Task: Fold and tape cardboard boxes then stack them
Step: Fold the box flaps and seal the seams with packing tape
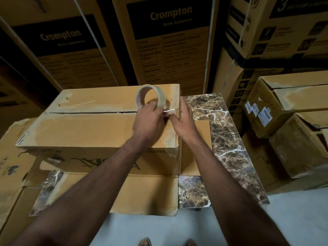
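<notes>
A brown cardboard box (88, 128) lies on a marble-patterned table (221, 132), its two top flaps folded down and meeting along a dark centre seam. My left hand (149, 121) grips a roll of clear tape (150, 98) standing upright on the box near the seam's right end. My right hand (182, 119) sits at the box's right edge, thumb and finger pinching the loose tape end where the seam meets the edge. A short strip of tape stretches between the two hands.
Flattened cardboard (142, 192) lies under the box on the table's near side. Tall printed cartons (168, 41) form a wall behind. More taped boxes (287, 103) are stacked at the right, crumpled cardboard (10, 157) at the left. Pale floor (292, 219) shows below.
</notes>
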{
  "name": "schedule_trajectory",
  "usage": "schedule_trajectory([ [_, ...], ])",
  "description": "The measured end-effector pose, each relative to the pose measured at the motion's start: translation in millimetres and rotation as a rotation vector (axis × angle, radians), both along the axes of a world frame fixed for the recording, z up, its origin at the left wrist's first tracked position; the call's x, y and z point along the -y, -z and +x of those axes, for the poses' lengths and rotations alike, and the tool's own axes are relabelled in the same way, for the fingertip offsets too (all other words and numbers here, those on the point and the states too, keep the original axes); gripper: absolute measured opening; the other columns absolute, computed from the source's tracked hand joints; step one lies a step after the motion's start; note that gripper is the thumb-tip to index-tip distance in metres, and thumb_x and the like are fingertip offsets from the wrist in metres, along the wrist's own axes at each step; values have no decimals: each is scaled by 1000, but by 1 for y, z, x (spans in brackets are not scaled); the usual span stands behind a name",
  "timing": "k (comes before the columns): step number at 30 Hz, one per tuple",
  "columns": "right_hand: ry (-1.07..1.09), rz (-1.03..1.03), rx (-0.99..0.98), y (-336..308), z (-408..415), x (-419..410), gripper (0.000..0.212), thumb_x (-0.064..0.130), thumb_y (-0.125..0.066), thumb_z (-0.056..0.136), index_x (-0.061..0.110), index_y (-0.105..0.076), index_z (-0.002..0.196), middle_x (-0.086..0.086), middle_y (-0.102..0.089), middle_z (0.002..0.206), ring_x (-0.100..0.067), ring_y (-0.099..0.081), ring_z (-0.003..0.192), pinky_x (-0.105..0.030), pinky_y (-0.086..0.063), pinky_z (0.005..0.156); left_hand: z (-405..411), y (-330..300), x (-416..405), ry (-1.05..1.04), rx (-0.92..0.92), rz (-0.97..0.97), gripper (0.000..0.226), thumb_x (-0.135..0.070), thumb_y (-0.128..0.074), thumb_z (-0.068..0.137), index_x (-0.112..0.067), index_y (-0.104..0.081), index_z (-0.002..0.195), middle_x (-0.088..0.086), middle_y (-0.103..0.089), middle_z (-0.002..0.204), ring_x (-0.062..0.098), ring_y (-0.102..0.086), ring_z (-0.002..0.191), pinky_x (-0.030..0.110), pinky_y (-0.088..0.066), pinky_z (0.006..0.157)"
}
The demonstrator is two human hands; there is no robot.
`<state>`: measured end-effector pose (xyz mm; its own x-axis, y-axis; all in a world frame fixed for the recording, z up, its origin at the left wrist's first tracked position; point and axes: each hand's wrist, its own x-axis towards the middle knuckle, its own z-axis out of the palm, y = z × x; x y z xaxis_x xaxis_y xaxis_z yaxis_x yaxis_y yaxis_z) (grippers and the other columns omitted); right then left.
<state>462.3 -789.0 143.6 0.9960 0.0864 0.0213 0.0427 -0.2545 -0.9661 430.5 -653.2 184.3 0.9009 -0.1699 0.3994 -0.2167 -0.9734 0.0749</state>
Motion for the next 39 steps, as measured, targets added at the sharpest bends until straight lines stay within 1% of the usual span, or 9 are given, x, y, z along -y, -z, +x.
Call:
schedule_trajectory([
  [3,-13,51,141,-14,-23,8,68,6,-53,99,24,-25,159,-1,-36,160,-13,-38,143,-38,-38,117,-11,-11,10,83,76,-20,24,-27,-62,90,-9,-66,105,13,-63,102,27,-56,88,36,-43,72],
  [10,301,210,308,-48,-75,53,31,18,-40,102,12,-64,120,10,-67,103,6,-63,95,-17,-51,81,-32,-42,92,328,70,-598,27,-24,-43,103,-8,-65,100,9,-60,90,20,-53,80,32,-39,65],
  [16,427,-163,252,2,-142,118,25,21,-53,99,4,-69,109,4,-67,92,11,-59,78,-6,-41,68,-66,23,154,316,-552,-1304,26,-25,-42,106,-19,-63,91,3,-64,89,15,-62,80,30,-52,73],
  [18,448,-346,194,36,-165,139,31,27,-52,96,4,-70,105,-3,-70,92,0,-59,76,-12,-41,67,-76,79,168,142,-692,-1294,30,-45,-48,98,-32,-73,90,6,-68,107,22,-67,94,38,-58,83],
  [20,428,-555,114,74,-179,155,34,30,-47,94,6,-69,99,-11,-69,88,-24,-61,78,-28,-45,71,-92,119,178,-1,-834,-1279,28,-48,-51,95,-38,-74,85,12,-65,115,22,-67,91,30,-59,73],
  [26,356,-1112,-59,132,-194,179,34,16,-85,72,9,-71,102,-16,-73,91,-39,-66,89,-44,-52,75,-112,173,204,-211,-1165,-1291,14,-19,-45,105,-15,-56,98,14,-64,84,23,-56,67,37,-46,64],
  [30,373,-1198,-72,145,-186,188,32,21,-75,85,9,-69,114,-14,-73,110,-37,-62,107,-44,-47,88,-103,191,212,-180,-1292,-1253,19,-12,-45,102,-10,-60,112,8,-62,71,21,-51,58,33,-39,54],
  [33,317,-1159,-144,147,-180,189,40,36,-65,94,13,-63,126,-11,-68,124,-32,-56,120,-44,-42,97,-94,189,213,-137,-1287,-1155,22,-13,-50,98,-5,-59,117,10,-66,79,24,-57,72,37,-42,64],
  [39,529,-1017,-69,132,-182,174,41,38,-57,96,15,-59,130,-10,-61,131,-30,-53,123,-47,-42,100,-81,135,211,70,-1014,-819,29,-15,-47,100,-11,-60,75,8,-64,77,26,-60,75,34,-47,65],
])
